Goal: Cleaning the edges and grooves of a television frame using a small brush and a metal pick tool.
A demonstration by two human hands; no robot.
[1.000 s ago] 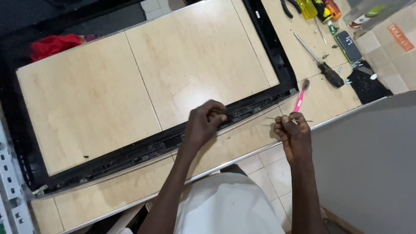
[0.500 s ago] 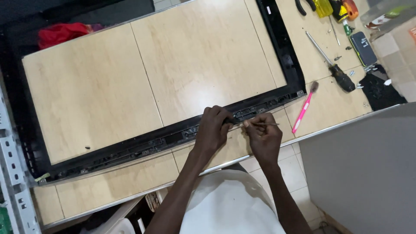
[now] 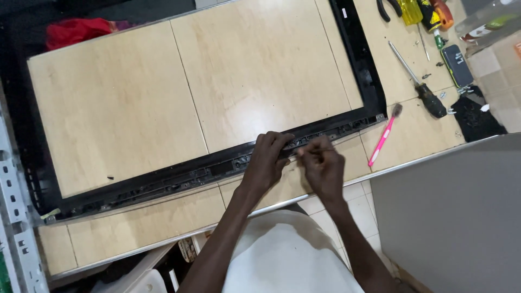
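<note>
Pale wood-grain desk (image 3: 125, 103) with a metal edge strip, evenly lit from above. Beige tiled floor (image 3: 502, 81) past its right end and beneath the near edge. Large grey panel (image 3: 461, 217) at lower right. Perforated white metal rail (image 3: 16, 217) along the left.

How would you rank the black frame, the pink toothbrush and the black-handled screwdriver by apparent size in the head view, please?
1. Black frame, by far the largest.
2. Screwdriver.
3. Pink toothbrush, only slightly shorter.

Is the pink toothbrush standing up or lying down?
Lying down. The pink plastic toothbrush lies flat on the beige wooden table, bristles pointing away, right of both hands, untouched.
</note>
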